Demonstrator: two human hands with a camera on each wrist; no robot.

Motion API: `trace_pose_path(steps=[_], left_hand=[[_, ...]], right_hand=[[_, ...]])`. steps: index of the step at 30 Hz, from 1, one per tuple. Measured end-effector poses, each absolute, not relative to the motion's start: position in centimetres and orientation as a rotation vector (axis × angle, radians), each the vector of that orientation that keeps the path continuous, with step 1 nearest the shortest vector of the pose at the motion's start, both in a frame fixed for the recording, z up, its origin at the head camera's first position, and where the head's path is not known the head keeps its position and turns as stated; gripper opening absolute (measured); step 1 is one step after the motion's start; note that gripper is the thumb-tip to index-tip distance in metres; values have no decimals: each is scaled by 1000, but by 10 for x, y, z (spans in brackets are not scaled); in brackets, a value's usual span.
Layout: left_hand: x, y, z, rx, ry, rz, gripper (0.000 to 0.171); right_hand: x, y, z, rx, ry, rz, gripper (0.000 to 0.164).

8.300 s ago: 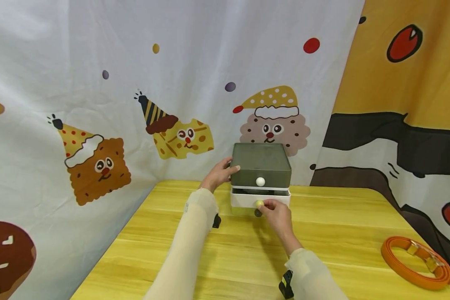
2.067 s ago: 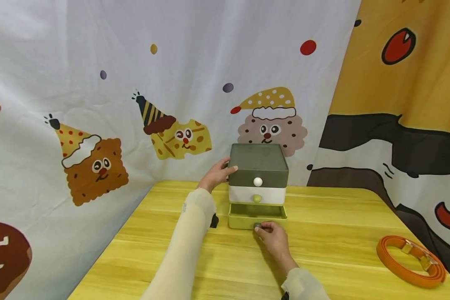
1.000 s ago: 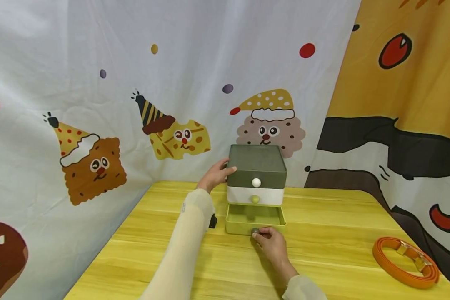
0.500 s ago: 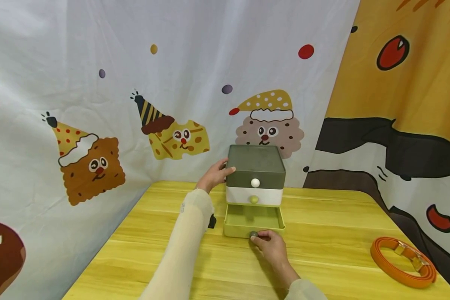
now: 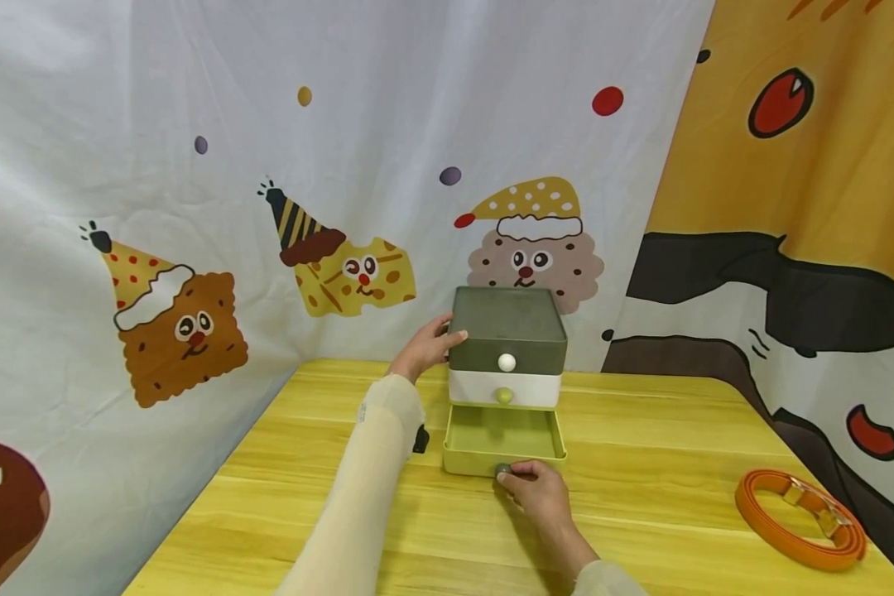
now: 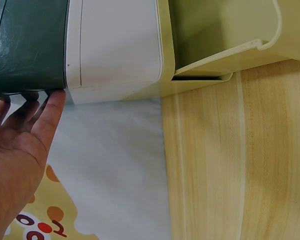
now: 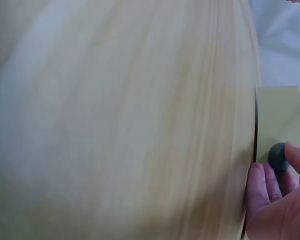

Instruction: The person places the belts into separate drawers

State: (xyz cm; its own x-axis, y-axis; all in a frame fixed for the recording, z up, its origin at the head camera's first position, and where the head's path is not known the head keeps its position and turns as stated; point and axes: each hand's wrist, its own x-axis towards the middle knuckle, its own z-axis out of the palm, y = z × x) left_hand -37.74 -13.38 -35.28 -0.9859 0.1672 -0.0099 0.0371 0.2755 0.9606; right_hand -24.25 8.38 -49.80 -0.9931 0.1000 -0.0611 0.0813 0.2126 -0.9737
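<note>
A small three-tier drawer box (image 5: pixel 508 314) stands at the back of the table, dark green on top, white in the middle, yellow-green below. The bottom drawer (image 5: pixel 477 462) is pulled far out, and its inside looks bare. My right hand (image 5: pixel 544 497) pinches that drawer's dark round knob (image 7: pixel 278 156) between thumb and fingers. On the box's left side rests my left hand (image 5: pixel 426 348), its fairly straight fingertips touching the dark green tier (image 6: pixel 32 47). A white knob (image 5: pixel 507 362) and a yellow-green knob (image 5: pixel 503 396) mark the two upper drawers, both pushed in.
An orange belt (image 5: pixel 771 526) with gold-coloured metal fittings lies coiled at the table's right. Behind the wooden table (image 5: pixel 305 497) hangs a curtain (image 5: pixel 387 149) printed with cartoon snacks, close to the back of the box.
Earlier the white middle drawer stood slightly out with my right hand at its knob. It is now in, and the bottom drawer has come steadily towards me. My left hand stayed put.
</note>
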Motion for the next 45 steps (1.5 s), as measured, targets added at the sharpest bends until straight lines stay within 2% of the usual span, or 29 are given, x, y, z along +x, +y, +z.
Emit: trace_pose_path(steps=[45], left_hand=[[-378,-134,-352,172,2430,1797,71]], right_hand=[[-231,84,-496,-189,-2449,1949,28]])
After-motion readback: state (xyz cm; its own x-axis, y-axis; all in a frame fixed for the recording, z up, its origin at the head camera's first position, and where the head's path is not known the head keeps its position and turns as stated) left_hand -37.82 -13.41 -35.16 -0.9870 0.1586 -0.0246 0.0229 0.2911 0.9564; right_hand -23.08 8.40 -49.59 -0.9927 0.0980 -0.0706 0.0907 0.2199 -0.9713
